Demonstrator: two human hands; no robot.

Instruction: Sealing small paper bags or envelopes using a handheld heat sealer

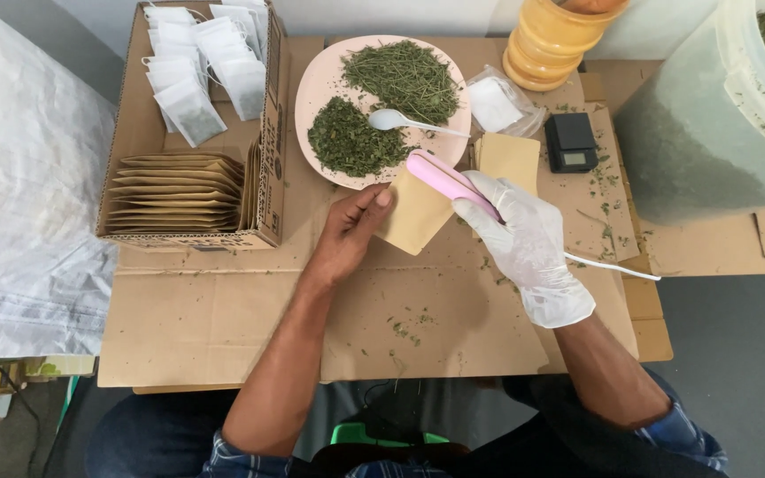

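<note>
**Sealing a paper pouch over a herb-strewn worktop**

A flattened cardboard sheet (250, 327) is covering the worktop, scattered with green flakes. At the right edge a large translucent tub (710, 115) is holding more dried herb. To the left, an open cardboard box (139, 133) is carrying white filter bags (201, 66) at the back and a neat stack of brown pouches (174, 190) at the front, which suggests a good batch is already packed.

A pink plate (325, 80) is sitting in the middle, bearing two heaps of dried herb (400, 80) and a white spoon (391, 119), so plenty of material is still waiting. Beside it are lying a yellow ribbed jar (555, 44), a clear bag (498, 102), a small black scale (570, 142) and a spare pouch (511, 158).

The bare left hand (351, 232) is pinching the brown pouch (413, 212) just below the plate. The gloved right hand (524, 239) is gripping a pink corded sealer (449, 181), pressing it along the pouch's top edge; this one looks only partly closed.
</note>
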